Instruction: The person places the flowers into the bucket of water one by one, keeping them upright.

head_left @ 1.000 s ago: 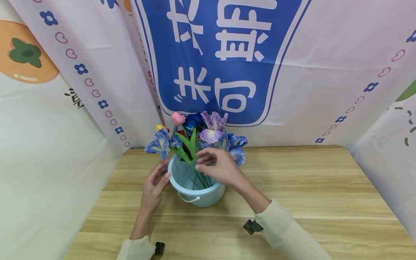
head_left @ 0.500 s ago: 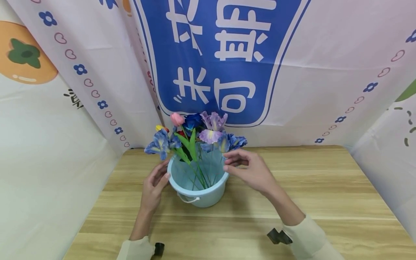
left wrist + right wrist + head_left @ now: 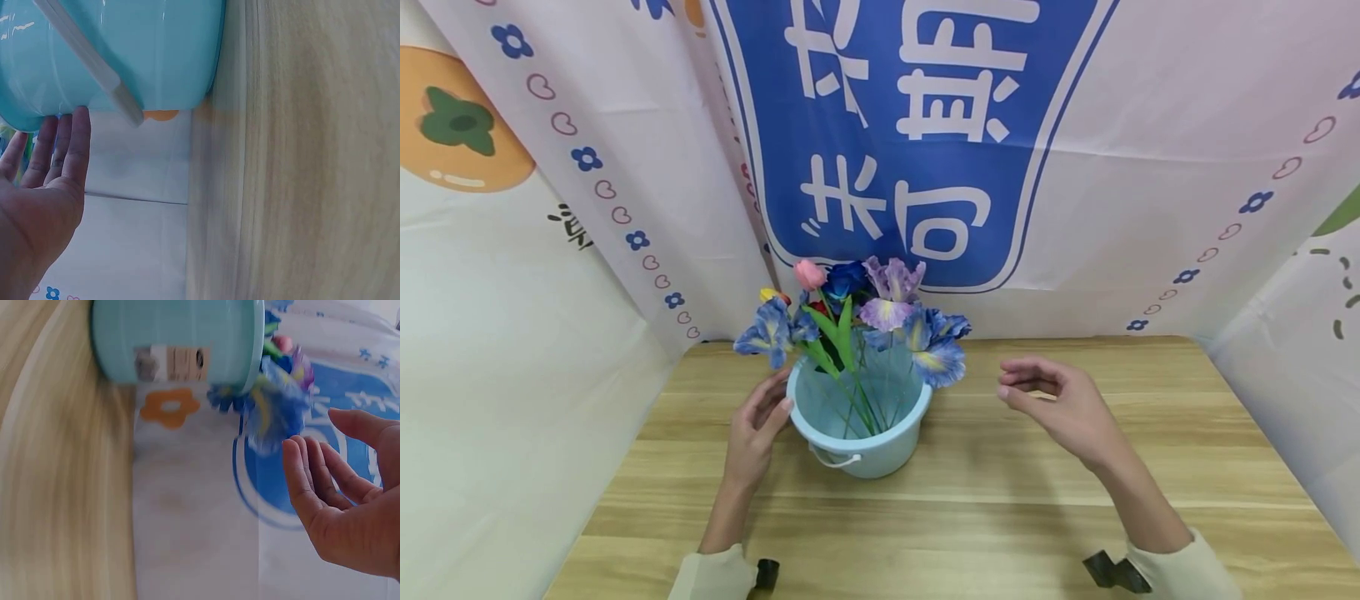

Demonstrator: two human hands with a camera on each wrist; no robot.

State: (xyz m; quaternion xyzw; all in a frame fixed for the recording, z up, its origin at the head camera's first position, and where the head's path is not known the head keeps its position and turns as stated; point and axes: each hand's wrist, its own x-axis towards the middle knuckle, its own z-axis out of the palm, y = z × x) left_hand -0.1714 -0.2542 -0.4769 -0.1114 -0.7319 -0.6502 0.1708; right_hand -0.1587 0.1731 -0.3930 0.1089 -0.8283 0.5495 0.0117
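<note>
A light blue bucket (image 3: pixel 868 460) stands on the wooden table with several artificial flowers leaning inside it. Among them are a pink tulip (image 3: pixel 809 273), a dark blue rose (image 3: pixel 846 280), a purple iris (image 3: pixel 889 310) and a blue iris (image 3: pixel 940 358) drooping over the right rim. My left hand (image 3: pixel 752 433) rests against the bucket's left side, fingertips at the rim; the left wrist view shows these fingers (image 3: pixel 76 147) fairly straight along the outer wall. To the right of the bucket, my right hand (image 3: pixel 1067 412) hovers above the table, fingers loosely bent and holding nothing.
The bucket's white handle (image 3: pixel 84 50) hangs down at its front. Behind the wooden table (image 3: pixel 1075 517) rises a white cloth backdrop (image 3: pixel 1150 208) with a blue printed panel. Similar cloth walls (image 3: pixel 512 350) border the sides.
My right hand has moved from above the bucket out to the right, away from the flowers. The blue iris at the right rim is uncovered. My left hand has stayed at the bucket.
</note>
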